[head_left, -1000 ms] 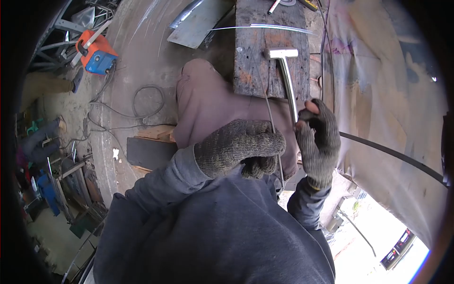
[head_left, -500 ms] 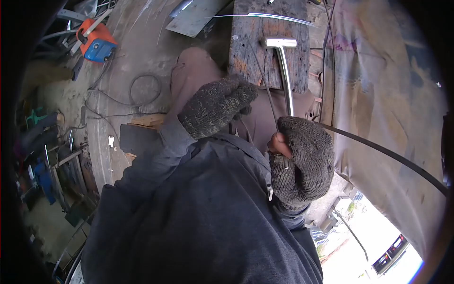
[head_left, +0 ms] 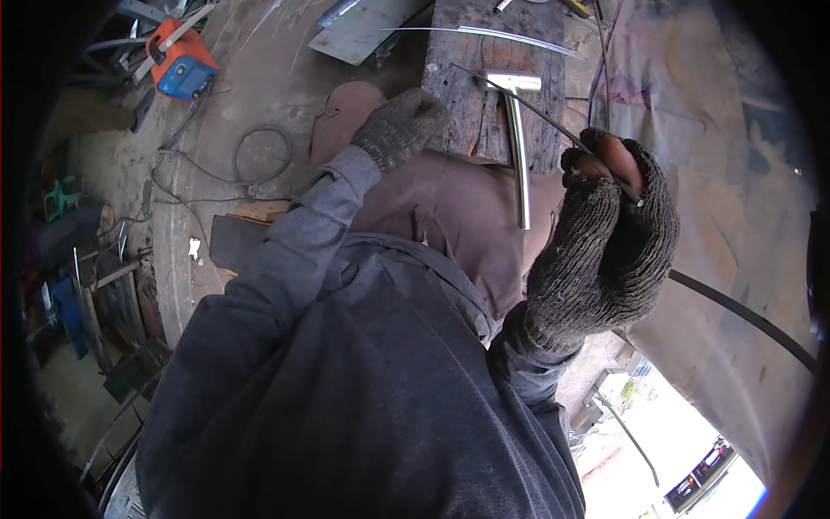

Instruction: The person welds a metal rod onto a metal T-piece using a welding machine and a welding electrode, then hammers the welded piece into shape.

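Note:
My right hand (head_left: 609, 233), in a dark knitted glove with bare fingertips showing, pinches a thin dark welding rod (head_left: 540, 114). The rod slants up and left from the fingers, crossing in view over a shiny T-shaped metal pipe (head_left: 519, 138). That pipe lies on a worn wooden plank (head_left: 454, 104), its lower end reaching over my lap. My left hand (head_left: 402, 130), gloved too, is curled closed beside the plank's left edge, above my knee; whatever its fingers hold, if anything, is hidden.
Thin metal strips (head_left: 510, 39) lie across the plank's far part. A flat metal sheet (head_left: 359, 39) sits beyond my knee. At upper left stands an orange and blue machine (head_left: 183, 69) with a cable (head_left: 238, 156) looped on the floor. A draped sheet (head_left: 692, 199) hangs at right.
My right hand has risen and moved right, bringing the rod across the T-shaped pipe. My left hand has shifted up and slightly left, away from my lap.

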The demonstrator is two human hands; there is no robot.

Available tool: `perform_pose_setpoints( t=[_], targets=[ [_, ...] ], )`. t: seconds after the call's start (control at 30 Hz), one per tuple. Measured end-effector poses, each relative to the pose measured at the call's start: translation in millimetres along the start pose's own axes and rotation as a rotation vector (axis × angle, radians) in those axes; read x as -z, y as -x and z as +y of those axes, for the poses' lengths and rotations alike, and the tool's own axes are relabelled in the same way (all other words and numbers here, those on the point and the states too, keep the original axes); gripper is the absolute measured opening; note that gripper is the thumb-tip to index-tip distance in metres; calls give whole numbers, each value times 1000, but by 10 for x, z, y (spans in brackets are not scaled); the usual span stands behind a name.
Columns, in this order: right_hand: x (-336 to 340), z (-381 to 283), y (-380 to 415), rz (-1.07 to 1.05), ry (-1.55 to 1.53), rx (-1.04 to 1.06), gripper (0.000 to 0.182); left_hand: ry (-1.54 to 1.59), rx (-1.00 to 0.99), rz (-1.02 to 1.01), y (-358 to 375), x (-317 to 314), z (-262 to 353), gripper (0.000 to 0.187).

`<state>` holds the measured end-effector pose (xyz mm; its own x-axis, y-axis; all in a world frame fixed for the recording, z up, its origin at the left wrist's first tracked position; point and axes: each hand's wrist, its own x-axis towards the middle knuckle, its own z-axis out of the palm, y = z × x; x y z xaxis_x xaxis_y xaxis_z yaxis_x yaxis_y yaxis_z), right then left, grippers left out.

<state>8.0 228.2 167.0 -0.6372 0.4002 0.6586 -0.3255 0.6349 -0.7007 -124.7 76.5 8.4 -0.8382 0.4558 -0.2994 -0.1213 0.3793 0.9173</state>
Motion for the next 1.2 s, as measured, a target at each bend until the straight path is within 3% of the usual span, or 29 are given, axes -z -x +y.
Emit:
perform_pose_setpoints(
  t=[0.13,0.2,0.3,0.43,0.5,0.53,0.6,0.73,0.8,1.0,1.1,1.2],
  targets=[
    [-16,-22,-40,-12,12,-13,26,-107,-71,150,-263,-59,-287,26],
    [-41,-9,-52,-10,-15,20,26,294,-112,132,-342,-55,-329,32],
    [-56,-12,-60,-3,-29,52,27,114,-60,224,-345,-74,-263,36],
    [-13,7,-40,-37,-1,57,28,165,-129,315,-199,-159,6,45],
    [19,-16,-13,-62,2,6,28,53,-513,410,-28,-211,266,36],
    [39,-27,3,-90,5,-46,29,53,-515,408,35,-187,378,36],
    [89,-42,55,-108,20,-82,29,-189,-778,348,129,-150,536,44],
    [114,-43,55,-162,3,-66,30,-131,-811,140,141,-162,549,44],
    [101,-93,17,-202,94,20,28,107,-744,61,135,-160,481,38],
    [24,-58,98,-229,-110,-61,27,-147,-911,244,172,-145,499,27],
    [-23,-71,130,-192,-215,-108,27,95,-903,257,214,-230,529,28],
    [43,-47,120,-234,-169,-87,30,-49,-923,308,216,-218,534,27]
  ],
)
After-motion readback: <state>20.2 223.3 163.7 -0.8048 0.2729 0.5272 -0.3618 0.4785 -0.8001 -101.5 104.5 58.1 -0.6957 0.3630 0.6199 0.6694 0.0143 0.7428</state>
